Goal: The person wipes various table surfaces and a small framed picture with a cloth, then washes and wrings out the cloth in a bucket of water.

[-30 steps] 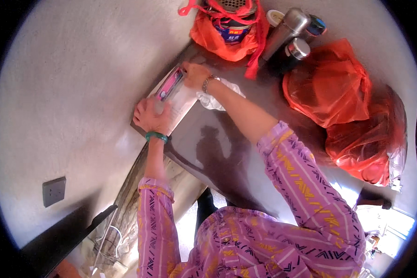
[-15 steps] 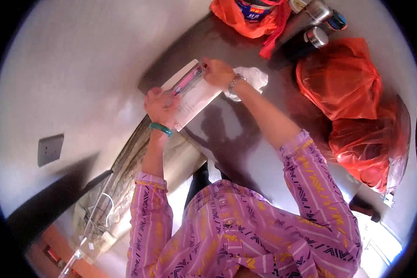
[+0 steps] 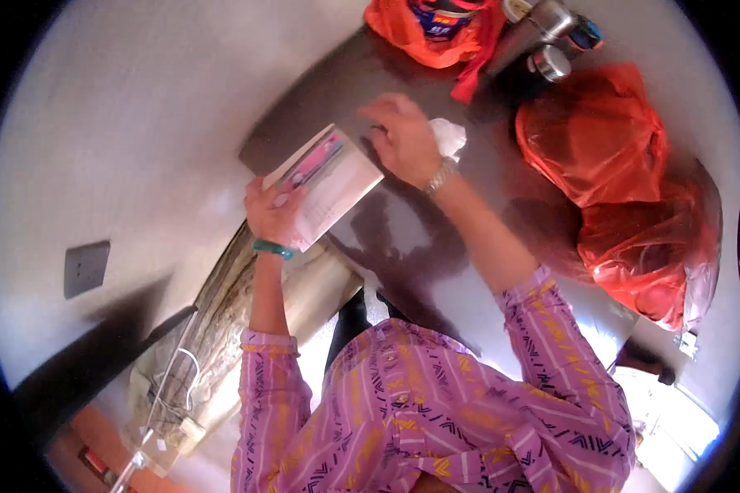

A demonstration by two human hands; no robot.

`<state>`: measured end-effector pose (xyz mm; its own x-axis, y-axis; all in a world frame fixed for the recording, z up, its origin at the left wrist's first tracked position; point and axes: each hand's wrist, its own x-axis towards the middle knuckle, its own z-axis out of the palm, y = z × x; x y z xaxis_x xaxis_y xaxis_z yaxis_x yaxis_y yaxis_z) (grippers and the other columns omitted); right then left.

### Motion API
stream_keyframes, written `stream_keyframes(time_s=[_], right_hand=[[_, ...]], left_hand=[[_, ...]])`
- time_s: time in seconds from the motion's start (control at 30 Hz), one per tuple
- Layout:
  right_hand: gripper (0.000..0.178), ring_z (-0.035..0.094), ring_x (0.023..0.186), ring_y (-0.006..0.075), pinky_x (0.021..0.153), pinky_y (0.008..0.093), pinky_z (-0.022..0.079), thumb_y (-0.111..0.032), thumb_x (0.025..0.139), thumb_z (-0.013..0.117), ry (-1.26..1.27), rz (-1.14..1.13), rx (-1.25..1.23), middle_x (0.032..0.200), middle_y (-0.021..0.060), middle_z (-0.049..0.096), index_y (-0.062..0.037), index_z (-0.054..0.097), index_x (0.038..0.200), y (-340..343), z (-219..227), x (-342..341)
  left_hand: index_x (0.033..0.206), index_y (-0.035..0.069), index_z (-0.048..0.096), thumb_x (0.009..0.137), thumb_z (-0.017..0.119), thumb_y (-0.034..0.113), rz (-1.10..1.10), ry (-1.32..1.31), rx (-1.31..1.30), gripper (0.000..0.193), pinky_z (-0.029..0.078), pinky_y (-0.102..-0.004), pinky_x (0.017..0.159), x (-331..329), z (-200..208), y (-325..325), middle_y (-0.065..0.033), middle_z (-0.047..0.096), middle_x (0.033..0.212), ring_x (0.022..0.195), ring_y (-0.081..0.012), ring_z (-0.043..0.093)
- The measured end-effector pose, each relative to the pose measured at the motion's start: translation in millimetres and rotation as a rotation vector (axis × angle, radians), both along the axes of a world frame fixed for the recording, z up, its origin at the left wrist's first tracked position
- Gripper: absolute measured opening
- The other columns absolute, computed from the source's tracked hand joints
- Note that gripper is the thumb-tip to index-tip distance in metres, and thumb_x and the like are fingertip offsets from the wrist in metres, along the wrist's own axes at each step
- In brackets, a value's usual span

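Well to the left of the white booklet, you have a grey wall socket, a little nearer you. Just at the booklet's left end, your left hand is closed around it, fingers bent over that edge and thumb lying across the top face; a green bangle sits on the wrist. The booklet slants over the glossy dark table, though you can't tell whether it touches the surface. Lengthwise along its far side runs a slim pink strip with dark edging and small printed motifs; rows of tiny print beside it are too small to read.

Just right of the booklet and clear of it, your right hand has its fingers loosely bent and parted, with nothing seen in them; its wrist wears a metal-banded watch. Beyond the booklet to the right, an orange-red plastic bag holds a dark blue container whose orange label carries pale characters. Right of the booklet, past that hand, lies crumpled white material. Farther right come a steel flask, a black steel-capped flask and two red plastic bags.
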<state>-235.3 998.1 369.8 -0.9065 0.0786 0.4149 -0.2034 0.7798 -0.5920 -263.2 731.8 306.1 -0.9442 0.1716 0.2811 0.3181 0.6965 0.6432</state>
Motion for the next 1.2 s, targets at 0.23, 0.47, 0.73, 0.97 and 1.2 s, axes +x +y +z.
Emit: stream_keyframes(time_s=[0.23,0.47,0.73,0.97,1.2], right_hand=[[0.057,0.034,0.117,0.0412,0.095,0.0568,0.029,-0.037,0.075,0.062,-0.173,-0.239,0.393,0.131,0.0195,0.037,-0.0214,0.047,0.128,14.6,-29.7,57.0],[0.045,0.036,0.115,0.0408,0.094,0.0562,0.027,-0.034,0.080,0.058,-0.015,-0.168,0.316,0.125,0.0182,0.041,-0.0188,0.050,0.121,45.6,-46.0,-32.2],[0.049,0.031,0.121,0.0406,0.095,0.0593,0.026,-0.041,0.083,0.053,-0.272,-0.339,0.366,0.129,0.0156,0.039,-0.0233,0.045,0.127,39.6,-47.8,-117.1],[0.064,0.026,0.125,0.0412,0.092,0.0631,0.029,-0.038,0.078,0.060,-0.372,0.082,0.460,0.138,0.0173,0.027,-0.0317,0.034,0.136,30.9,-35.7,-75.9],[0.046,0.049,0.112,0.0294,0.087,0.0428,0.044,-0.028,0.070,0.064,-0.157,0.571,0.345,0.119,0.0109,0.052,-0.0269,0.056,0.116,-55.8,-36.5,-115.9]], left_hand=[[0.071,0.004,0.066,0.063,0.079,0.013,-0.081,-0.151,0.326,0.018,0.043,-0.0291,0.066,2.0,-4.5,-10.8,-0.0105,0.052,0.092,0.078,-0.0197,0.053],[0.078,0.001,0.067,0.066,0.076,0.008,-0.088,-0.136,0.249,0.016,0.041,-0.0232,0.052,19.7,3.4,-6.3,-0.0147,0.054,0.107,0.075,-0.0157,0.057],[0.079,0.001,0.067,0.066,0.076,0.010,-0.090,-0.151,0.273,0.019,0.045,-0.0274,0.064,34.1,6.4,-2.6,-0.0122,0.054,0.103,0.083,-0.0195,0.057],[0.079,0.002,0.067,0.063,0.077,0.008,-0.095,-0.131,0.256,0.020,0.046,-0.0288,0.068,51.4,16.6,-5.3,-0.0136,0.057,0.100,0.083,-0.0199,0.057],[0.086,0.004,0.065,0.066,0.074,0.009,-0.125,-0.241,0.254,0.022,0.044,-0.0315,0.077,72.0,32.0,-1.2,-0.0117,0.052,0.100,0.090,-0.0254,0.054]])
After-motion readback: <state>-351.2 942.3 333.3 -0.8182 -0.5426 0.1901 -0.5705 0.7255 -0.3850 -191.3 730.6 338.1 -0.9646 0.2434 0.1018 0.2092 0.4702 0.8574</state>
